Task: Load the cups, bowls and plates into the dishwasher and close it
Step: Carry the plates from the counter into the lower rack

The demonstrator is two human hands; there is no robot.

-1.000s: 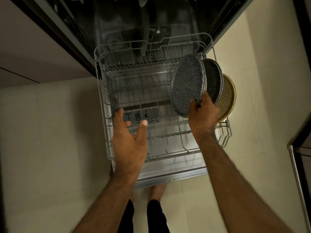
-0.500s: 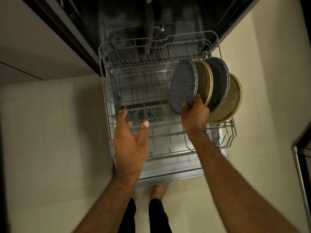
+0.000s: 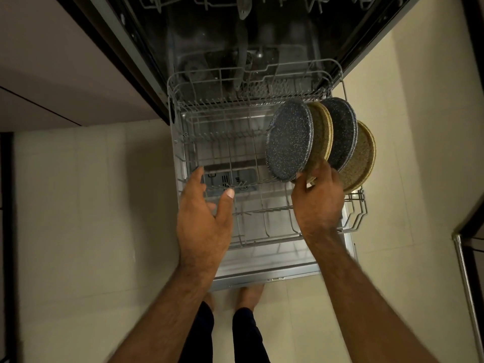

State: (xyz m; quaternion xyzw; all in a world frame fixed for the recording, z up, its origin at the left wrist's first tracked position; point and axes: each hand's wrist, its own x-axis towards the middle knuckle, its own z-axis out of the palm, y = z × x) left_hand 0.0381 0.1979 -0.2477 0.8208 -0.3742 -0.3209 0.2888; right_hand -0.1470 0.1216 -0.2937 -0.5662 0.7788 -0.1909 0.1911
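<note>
Closest to me: bare feet (image 3: 250, 293) and dark trouser legs (image 3: 246, 334) on pale floor tiles (image 3: 78, 218), right at the edge of the open dishwasher door (image 3: 262, 268). Both forearms reach out over it.

L hand (image 3: 204, 218) is loose, fingers spread, thumb out, holding nothing. It hangs over the front-left of the lower rack (image 3: 176, 153), fingertips near the wire; I can't tell if they touch.

R hand (image 3: 318, 203) is at the near edge of the plates. Thumb sits on the face side of the front dark plate (image 3: 289, 142), fingers curl over the rim of the tan plate (image 3: 321, 132) just behind. So it pinches the front dark plate, prob. the tan one w/ it.

I count 4 plates on edge in the rack's right side, all leaning left, packed face to back: front dark plate, tan plate, 2nd dark plate (image 3: 343, 132), then 2nd tan plate (image 3: 362, 158) outermost, past the rack's right wall.

Beyond that: the dark tub (image 3: 209, 56) w/ a spray arm (image 3: 242, 61), and a bit of the upper rack (image 3: 288, 1) at the top edge. Cabinet front (image 3: 65, 74) off to the left.
</note>
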